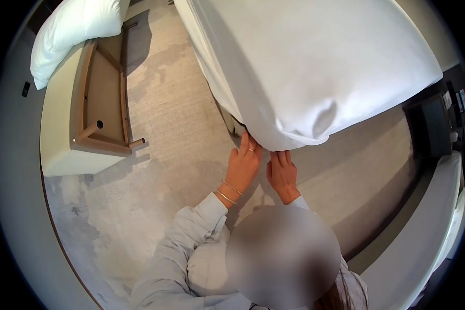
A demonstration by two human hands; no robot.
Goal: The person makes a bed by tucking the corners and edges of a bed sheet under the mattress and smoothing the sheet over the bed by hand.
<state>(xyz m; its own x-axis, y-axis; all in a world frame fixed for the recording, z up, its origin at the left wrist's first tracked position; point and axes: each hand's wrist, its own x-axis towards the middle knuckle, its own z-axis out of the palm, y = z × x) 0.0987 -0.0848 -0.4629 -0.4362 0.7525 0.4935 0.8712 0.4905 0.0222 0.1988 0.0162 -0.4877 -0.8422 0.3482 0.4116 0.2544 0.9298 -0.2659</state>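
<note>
A white bed sheet (315, 62) hangs over the near corner of a bed, with creases gathered close to that corner. My left hand (244, 159), with a ring and thin bracelets on it, is closed on the sheet's lower edge at the corner's left side. Just to the right, my right hand (282, 174) grips the same edge, its fingers close together and their tips hidden beneath the fabric. Both forearms, in light grey sleeves, reach forward from below.
An upholstered bench (62, 116) lies on its side at left, wooden legs (95, 126) showing, with a white duvet or pillow (77, 33) on it. Patterned carpet (165, 108) covers the floor. A dark nightstand (428, 126) stands at right, above a pale padded piece (423, 237). A blurred round patch covers the bottom centre.
</note>
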